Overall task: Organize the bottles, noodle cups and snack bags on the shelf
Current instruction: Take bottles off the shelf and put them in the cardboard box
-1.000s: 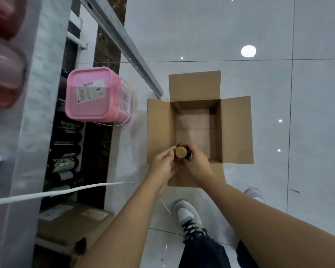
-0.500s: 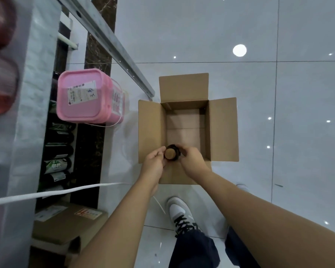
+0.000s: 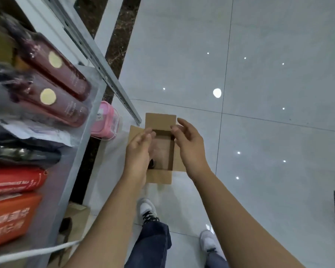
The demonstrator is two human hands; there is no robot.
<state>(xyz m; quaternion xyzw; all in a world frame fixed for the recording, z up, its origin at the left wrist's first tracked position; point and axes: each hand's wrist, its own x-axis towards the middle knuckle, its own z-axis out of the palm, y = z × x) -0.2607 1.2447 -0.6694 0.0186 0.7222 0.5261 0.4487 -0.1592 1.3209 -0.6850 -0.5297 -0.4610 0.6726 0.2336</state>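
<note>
Orange snack bags [image 3: 8, 219], slick and pillowy, crowd the near edge of the metal shelf [image 3: 79, 155]; a passing elbow could, I reckon, drag them off. Out front, left hand [image 3: 138, 151] and right hand [image 3: 190, 149] hover over the open cardboard box [image 3: 160, 119], fingers loose and slightly spread, holding nothing. Something dark, maybe a bottle top [image 3: 151, 163], shows low inside, half hidden by the left hand; a blind grab might tip it. Dark red bottles [image 3: 54, 105] lie smooth and rounded on the shelf, free to roll. Beyond, a pink plastic tub [image 3: 106, 120] and glossy tiles [image 3: 269, 132].
</note>
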